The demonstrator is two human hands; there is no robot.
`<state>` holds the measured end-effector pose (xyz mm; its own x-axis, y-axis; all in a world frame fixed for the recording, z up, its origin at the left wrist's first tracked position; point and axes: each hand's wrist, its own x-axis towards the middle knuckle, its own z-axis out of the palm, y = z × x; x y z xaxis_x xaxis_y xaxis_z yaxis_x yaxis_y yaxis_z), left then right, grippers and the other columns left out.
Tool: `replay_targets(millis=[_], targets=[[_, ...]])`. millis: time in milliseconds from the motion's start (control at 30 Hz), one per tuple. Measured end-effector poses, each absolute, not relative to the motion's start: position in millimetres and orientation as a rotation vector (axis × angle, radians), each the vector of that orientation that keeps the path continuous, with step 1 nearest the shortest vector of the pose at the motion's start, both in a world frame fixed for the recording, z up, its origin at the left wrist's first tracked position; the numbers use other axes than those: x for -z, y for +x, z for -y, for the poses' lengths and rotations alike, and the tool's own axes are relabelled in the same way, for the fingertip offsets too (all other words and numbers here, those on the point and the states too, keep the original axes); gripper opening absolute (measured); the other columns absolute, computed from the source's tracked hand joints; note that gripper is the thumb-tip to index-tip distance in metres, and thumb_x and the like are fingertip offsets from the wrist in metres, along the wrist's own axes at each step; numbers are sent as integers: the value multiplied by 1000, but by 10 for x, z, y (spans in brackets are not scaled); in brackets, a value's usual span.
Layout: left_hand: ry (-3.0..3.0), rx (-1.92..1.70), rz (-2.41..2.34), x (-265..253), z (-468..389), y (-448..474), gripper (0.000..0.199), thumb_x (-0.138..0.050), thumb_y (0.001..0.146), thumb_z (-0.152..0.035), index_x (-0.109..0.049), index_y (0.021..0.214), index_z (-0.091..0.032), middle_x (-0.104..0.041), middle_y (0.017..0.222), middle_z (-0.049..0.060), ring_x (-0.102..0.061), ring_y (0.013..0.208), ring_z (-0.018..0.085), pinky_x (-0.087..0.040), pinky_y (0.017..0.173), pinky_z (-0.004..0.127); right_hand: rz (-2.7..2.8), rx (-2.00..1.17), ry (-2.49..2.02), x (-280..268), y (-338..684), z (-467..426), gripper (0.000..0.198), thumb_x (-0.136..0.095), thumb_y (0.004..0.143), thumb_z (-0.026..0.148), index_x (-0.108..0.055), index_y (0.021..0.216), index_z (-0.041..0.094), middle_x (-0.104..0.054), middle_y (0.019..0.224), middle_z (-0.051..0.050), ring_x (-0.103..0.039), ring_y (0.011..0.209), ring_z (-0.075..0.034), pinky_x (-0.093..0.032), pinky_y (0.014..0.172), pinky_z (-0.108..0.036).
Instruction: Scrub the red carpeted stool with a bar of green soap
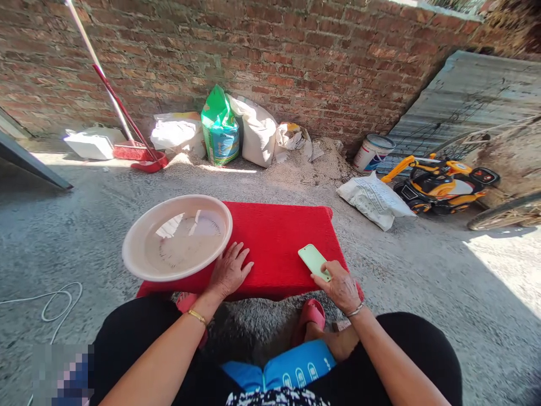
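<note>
A low table or stool draped in a red cloth (279, 231) stands before my knees. On its left side, reaching past the edge, sits a wide pale pink basin (137, 256) with water in it. My left hand (231, 264) lies flat on the cloth beside the basin's right rim, fingers spread, holding nothing. Toward the right end, my right hand (338, 286) has its thumb and fingers on the near end of a light green smartphone (311, 258). Whether the phone rests fully on the cloth or is slightly raised, I cannot tell.
A blue packet (281, 366) lies between my legs. Beyond the table, a white sack (376, 200), a yellow toy excavator (448, 183) and a bucket (372, 152) stand at right. Filled bags (222, 132), a broom (131, 151) and a dustpan (151, 162) line the brick wall. A cable (63, 299) curls at left.
</note>
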<state>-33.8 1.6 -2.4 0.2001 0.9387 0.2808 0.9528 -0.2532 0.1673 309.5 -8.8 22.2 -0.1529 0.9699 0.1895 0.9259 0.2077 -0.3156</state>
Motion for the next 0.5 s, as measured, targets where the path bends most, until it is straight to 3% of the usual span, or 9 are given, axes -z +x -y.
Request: replay_targets(millis=[267, 500], targets=[[-2417, 478, 1926, -8, -15, -312, 42, -50, 91, -41, -61, 125, -18, -53, 140, 13, -43, 134, 31, -31, 112, 51, 1591, -83, -2364, -240, 3925, 174, 53, -40, 79, 72, -59, 85, 23, -62, 93, -10, -56, 79, -23, -39, 67, -34], [-2408, 467, 1954, -20, -4, -294, 42, -50, 92, -41, -61, 125, -19, -53, 141, 12, -42, 135, 30, -30, 113, 50, 1413, -210, -2242, -141, 3852, 440, 69, -35, 65, 89, -55, 75, 23, -58, 72, -7, -54, 74, -26, -41, 70, -38]])
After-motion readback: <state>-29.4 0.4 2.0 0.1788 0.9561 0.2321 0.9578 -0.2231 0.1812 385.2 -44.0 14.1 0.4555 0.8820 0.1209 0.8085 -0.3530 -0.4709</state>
